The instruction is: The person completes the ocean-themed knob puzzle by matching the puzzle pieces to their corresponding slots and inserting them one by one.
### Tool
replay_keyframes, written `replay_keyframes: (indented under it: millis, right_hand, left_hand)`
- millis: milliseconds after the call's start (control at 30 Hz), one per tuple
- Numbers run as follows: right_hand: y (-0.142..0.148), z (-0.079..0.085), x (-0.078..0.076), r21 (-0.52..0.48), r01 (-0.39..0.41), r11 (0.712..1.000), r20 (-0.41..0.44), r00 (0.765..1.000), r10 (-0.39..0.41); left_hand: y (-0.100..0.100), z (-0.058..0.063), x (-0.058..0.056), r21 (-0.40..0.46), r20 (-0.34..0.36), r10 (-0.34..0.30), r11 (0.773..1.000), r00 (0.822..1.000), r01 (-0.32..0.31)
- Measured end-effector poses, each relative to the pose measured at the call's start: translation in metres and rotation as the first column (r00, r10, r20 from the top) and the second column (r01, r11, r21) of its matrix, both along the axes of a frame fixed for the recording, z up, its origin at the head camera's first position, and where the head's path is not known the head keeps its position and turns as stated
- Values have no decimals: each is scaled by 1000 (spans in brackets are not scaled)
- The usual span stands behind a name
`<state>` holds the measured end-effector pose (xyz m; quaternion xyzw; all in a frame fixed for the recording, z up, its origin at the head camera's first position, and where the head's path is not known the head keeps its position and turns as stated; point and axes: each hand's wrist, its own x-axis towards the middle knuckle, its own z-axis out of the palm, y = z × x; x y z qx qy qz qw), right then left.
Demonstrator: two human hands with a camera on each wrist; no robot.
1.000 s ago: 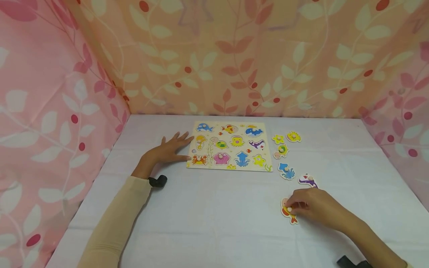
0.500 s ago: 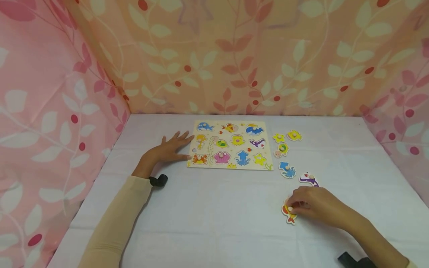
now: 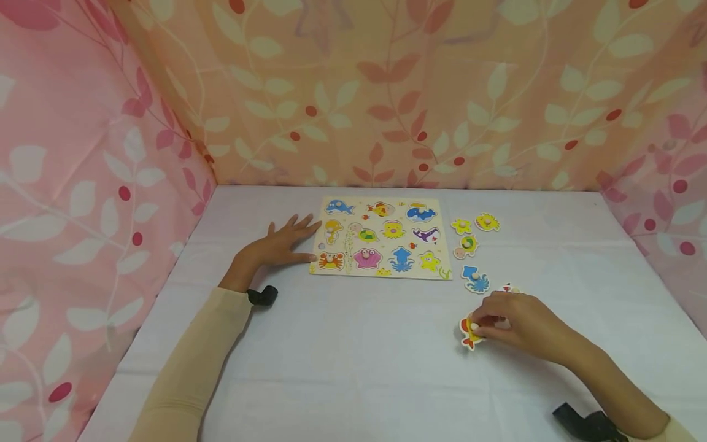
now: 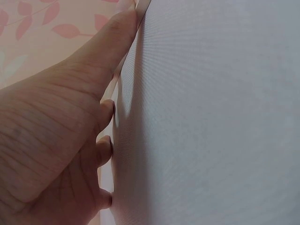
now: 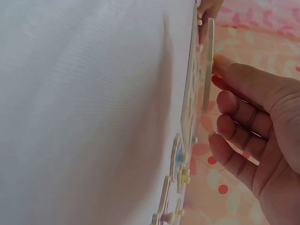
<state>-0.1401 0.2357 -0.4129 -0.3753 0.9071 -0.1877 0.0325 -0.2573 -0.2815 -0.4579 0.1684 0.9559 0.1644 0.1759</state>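
In the head view my right hand [image 3: 525,322] pinches the knob of a red and yellow fish puzzle piece [image 3: 467,334], above the white cloth. The right wrist view shows that piece [image 5: 209,65] edge-on, raised off the surface, at the thumb and fingertips. My left hand [image 3: 278,245] lies with spread fingers against the left edge of a cream sea-animal puzzle board [image 3: 359,202]. In the left wrist view the left hand [image 4: 61,117] has its thumb and fingertips down at the board's edge. A purple whale piece [image 3: 509,288] is mostly hidden behind my right hand.
Right of the board lie a blue squid piece [image 3: 476,280], a green turtle piece [image 3: 467,245], a yellow star piece [image 3: 461,226] and a round yellow piece [image 3: 487,222]. Leaf-patterned curtains [image 3: 342,147] surround the white-covered table [image 3: 331,368] at the back and sides.
My right hand has lifted the fish piece from the cloth and moved it slightly away from me, covering more of the purple whale piece. The left hand stays at the board.
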Motion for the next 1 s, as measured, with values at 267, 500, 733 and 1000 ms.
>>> replay_keyframes:
  millis: [267, 500, 733, 1000]
  right_hand:
    - [-14, 2, -10, -89, 20, 996, 1, 1000, -20]
    - [-29, 4, -27, -87, 41, 995, 0, 999, -41]
    - [-49, 7, -48, -125, 94, 988, -7, 995, -96]
    - [-75, 12, -73, -112, 164, 980, 17, 986, -163]
  left_hand:
    - [0, -2, -2, 2, -7, -4, 1000, 1000, 4]
    - [0, -2, -2, 4, -2, 1, 1000, 1000, -1]
    - [-1, -2, -1, 3, 8, 8, 1000, 1000, -8]
    - [-1, -3, -2, 7, 4, 9, 1000, 1000, -9]
